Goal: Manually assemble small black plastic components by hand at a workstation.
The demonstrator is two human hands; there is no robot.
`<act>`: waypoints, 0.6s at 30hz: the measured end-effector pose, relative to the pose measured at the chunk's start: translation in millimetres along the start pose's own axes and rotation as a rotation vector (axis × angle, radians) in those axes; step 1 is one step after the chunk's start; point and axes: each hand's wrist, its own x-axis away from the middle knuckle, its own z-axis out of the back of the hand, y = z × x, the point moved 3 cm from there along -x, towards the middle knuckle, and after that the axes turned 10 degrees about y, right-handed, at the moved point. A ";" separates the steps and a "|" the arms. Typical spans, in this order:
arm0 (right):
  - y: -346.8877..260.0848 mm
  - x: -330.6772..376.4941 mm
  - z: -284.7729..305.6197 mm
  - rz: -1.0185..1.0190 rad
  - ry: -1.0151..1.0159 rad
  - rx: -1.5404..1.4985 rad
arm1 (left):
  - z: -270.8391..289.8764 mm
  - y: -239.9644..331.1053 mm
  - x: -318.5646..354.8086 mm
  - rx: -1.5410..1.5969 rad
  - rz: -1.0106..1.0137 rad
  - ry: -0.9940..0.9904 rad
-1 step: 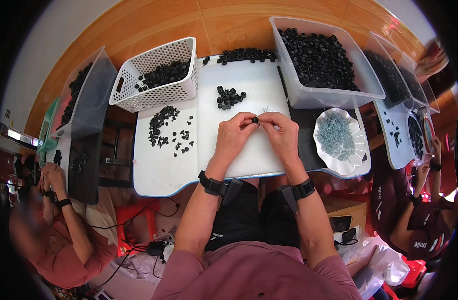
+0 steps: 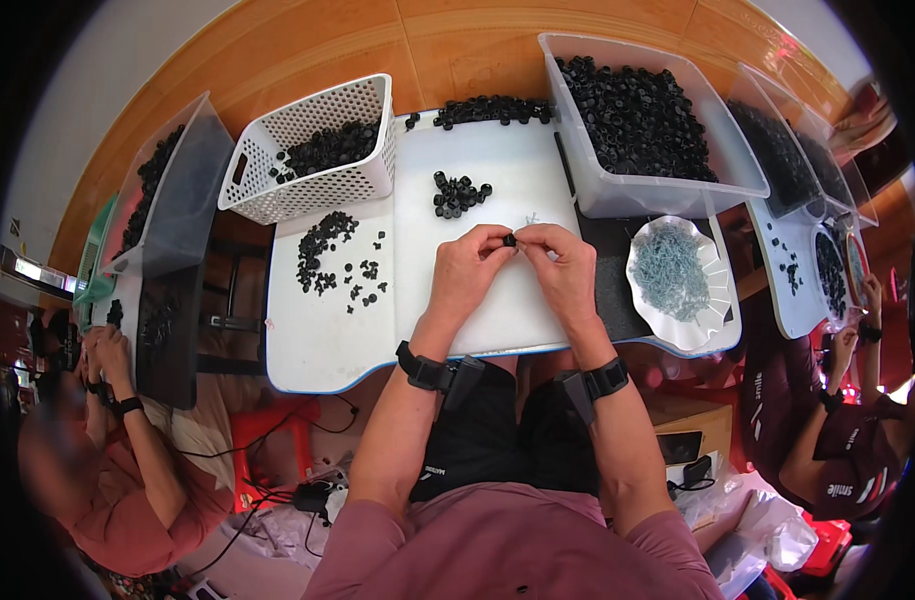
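Pinching black part (image 2: 510, 240), left hand (image 2: 467, 264); heading and long axis unclear

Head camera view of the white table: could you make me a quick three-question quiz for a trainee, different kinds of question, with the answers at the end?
1. Multiple choice: what lies in the scalloped white dish?
a) round black parts
b) thin grey-blue pieces
c) red strips

2. True or false: the perforated white basket stands to the right of that dish.

3. Short answer: what colour is the small part at the fingertips, where the left hand and the right hand meet?

Key:
1. b
2. False; the basket stands to the left of the dish.
3. Black
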 end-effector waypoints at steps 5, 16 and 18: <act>-1.2 0.7 -0.8 0.110 0.013 0.052 | 1.7 1.3 -1.0 0.009 0.031 -0.024; -12.3 6.9 -5.1 0.390 -0.007 0.184 | 2.6 1.1 -0.9 0.025 0.037 -0.055; -12.9 6.8 -4.3 0.402 -0.011 0.203 | 2.4 1.3 -1.7 0.007 0.036 -0.059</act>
